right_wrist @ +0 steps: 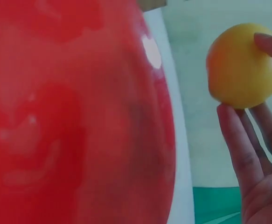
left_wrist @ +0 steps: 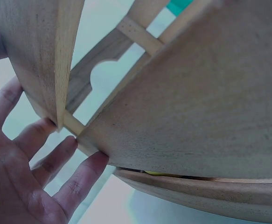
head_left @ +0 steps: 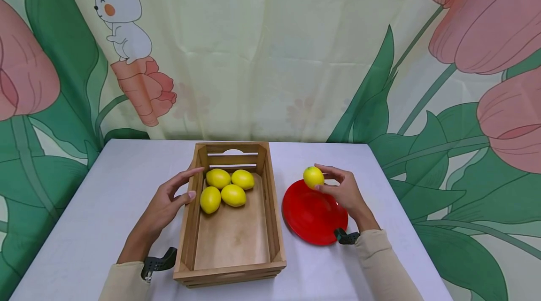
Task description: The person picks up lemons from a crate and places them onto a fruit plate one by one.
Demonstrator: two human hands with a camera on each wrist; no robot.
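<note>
My right hand [head_left: 347, 194] pinches a yellow lemon [head_left: 313, 177] between thumb and fingers, over the far edge of a red plate [head_left: 313, 219]. In the right wrist view the lemon [right_wrist: 243, 65] sits at the fingertips, beside the glossy plate [right_wrist: 80, 116]. Left of the plate stands a wooden crate [head_left: 232, 244] with several lemons [head_left: 233, 196] grouped in its far half. My left hand [head_left: 168, 201] is at the crate's left side, fingers extended. The left wrist view shows its fingertips [left_wrist: 98, 158] against the slatted wood [left_wrist: 187, 107].
A white-covered table [head_left: 139, 169] bears the crate and plate. Behind it hangs a curtain [head_left: 270, 57] printed with tulips and a rabbit. Dark straps [head_left: 158, 263] circle both wrists. The crate's right wall stands close to the plate's left rim.
</note>
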